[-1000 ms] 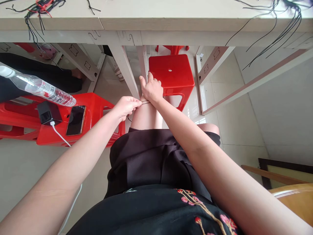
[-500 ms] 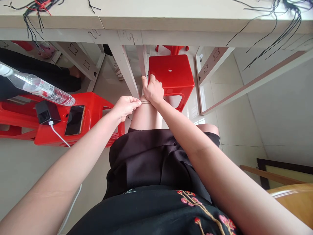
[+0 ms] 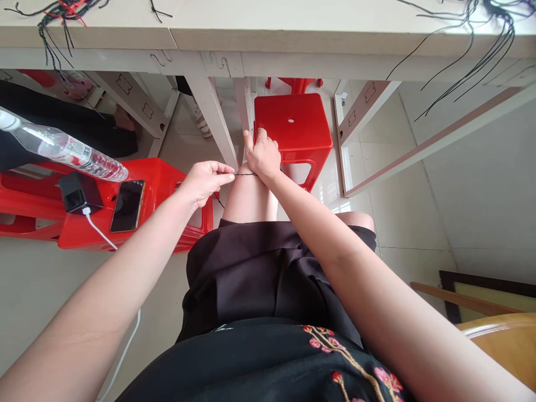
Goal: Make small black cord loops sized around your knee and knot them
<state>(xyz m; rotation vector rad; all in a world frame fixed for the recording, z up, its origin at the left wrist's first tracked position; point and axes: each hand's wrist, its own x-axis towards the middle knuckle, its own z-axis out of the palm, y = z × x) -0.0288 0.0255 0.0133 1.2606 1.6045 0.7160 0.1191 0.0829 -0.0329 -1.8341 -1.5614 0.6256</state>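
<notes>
A thin black cord point(image 3: 246, 174) runs across the bare knee, between my two hands. My left hand point(image 3: 209, 180) pinches its left end between thumb and fingertips, just left of the knee; a loose dark end hangs below this hand. On the knee lies my right hand point(image 3: 264, 156), palm down, with thumb and fingers apart, pressing on the cord where it passes under the palm. The part of the cord beneath that hand is hidden. Just beyond my right hand stands a red stool point(image 3: 293, 120).
A white table point(image 3: 293, 42) spans the top, with black cord bundles point(image 3: 500, 17) hanging over its edge. At left, a red stool point(image 3: 157, 195) holds a phone point(image 3: 128, 205), a black box point(image 3: 80, 192) with a white cable, and a plastic bottle point(image 3: 75, 152). Another person's dark-clad leg point(image 3: 71, 120) is beyond.
My left hand has moved slightly left, away from the knee. Two strands across the knee now look like a single twisted line. My right hand stays in place.
</notes>
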